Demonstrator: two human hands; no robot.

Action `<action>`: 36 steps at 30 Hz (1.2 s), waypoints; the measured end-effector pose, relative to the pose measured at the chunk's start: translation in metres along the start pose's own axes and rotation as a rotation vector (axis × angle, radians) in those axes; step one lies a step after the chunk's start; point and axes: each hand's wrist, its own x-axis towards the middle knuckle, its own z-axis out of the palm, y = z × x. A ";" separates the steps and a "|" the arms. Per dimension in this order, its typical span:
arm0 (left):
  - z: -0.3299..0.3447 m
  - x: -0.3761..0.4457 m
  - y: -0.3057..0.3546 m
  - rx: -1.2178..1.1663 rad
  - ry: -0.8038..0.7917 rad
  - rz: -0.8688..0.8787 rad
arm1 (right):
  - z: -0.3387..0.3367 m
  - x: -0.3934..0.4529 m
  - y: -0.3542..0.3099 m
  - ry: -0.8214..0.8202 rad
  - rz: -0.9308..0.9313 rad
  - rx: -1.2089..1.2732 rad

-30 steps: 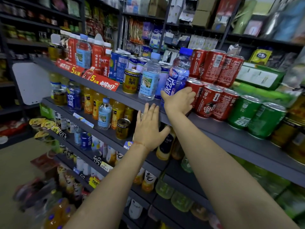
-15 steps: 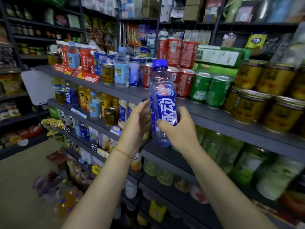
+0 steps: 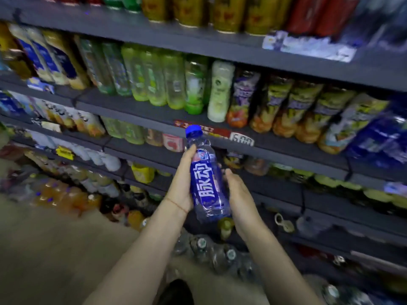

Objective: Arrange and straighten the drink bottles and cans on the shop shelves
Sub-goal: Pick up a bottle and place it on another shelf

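Held item: a blue-labelled bottle (image 3: 208, 183) with a blue cap (image 3: 193, 130), carried upright and slightly tilted in front of the shelves, off any shelf, between the two hands.
Left hand (image 3: 181, 183): lies along the bottle's left side, its fingers stretched up the label toward the neck and pressed against it.
Right hand (image 3: 240, 194): cups the bottle's right side lower down, its fingers curling behind the body; how far they wrap is hidden.
Risk, slip: the bottle is smooth and clear plastic, and the grip looks more like a cradle than a firm clasp; a loosened palm could let it drop onto the bottles (image 3: 220, 254) standing low near the floor.
Risk, knock-on: the green bottles (image 3: 154, 78) and the fruit-printed bottles (image 3: 284, 106) on the middle shelf (image 3: 154, 111) stand close together; pushing the held one into a tight row could topple neighbours.
Risk, misplacement: the frame is motion-blurred, and no matching blue row is plainly visible nearby, so the bottle could end up among the wrong product.
Label on held bottle: large white Chinese characters, apparently 脉动, running up the blue wrap; a small red and white emblem sits above them.
Shelf-edge writing: a white tag (image 3: 241, 139) reads roughly "500"; the red strip (image 3: 198, 126) beside it is unreadable.
Other labels: a yellow tag (image 3: 64, 152) at far left and all other packaging are too blurred to read.
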 end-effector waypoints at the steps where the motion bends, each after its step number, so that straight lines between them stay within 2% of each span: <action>1: 0.008 0.003 -0.011 0.015 0.003 -0.009 | -0.011 -0.001 0.002 -0.013 0.011 0.003; 3: 0.024 0.009 -0.028 0.068 -0.013 -0.024 | -0.031 -0.001 0.003 -0.074 0.004 -0.040; 6: 0.046 0.018 -0.039 0.129 -0.124 -0.025 | -0.057 0.010 0.003 -0.119 -0.084 -0.108; 9: 0.069 0.032 -0.037 0.243 -0.276 0.104 | -0.085 0.023 -0.014 -0.118 -0.200 -0.164; 11: 0.084 0.044 -0.033 0.327 -0.424 0.175 | -0.106 0.032 -0.027 -0.075 -0.269 -0.199; 13: 0.102 0.058 -0.029 0.349 -0.579 0.210 | -0.123 0.042 -0.036 0.035 -0.348 -0.234; 15: 0.122 0.074 -0.025 0.313 -0.639 0.201 | -0.141 0.048 -0.044 0.149 -0.381 -0.236; 18: 0.147 0.095 -0.022 0.334 -0.555 0.226 | -0.173 0.052 -0.056 0.252 -0.397 -0.193; 24: 0.209 0.110 -0.056 0.530 -0.323 0.428 | -0.247 0.054 -0.075 0.323 -0.461 -0.149; 32: 0.312 0.108 -0.157 0.507 -0.191 0.630 | -0.373 0.046 -0.075 0.174 -0.456 -0.179; 36: 0.358 0.105 -0.208 0.626 -0.072 0.843 | -0.439 0.038 -0.080 0.133 -0.500 -0.163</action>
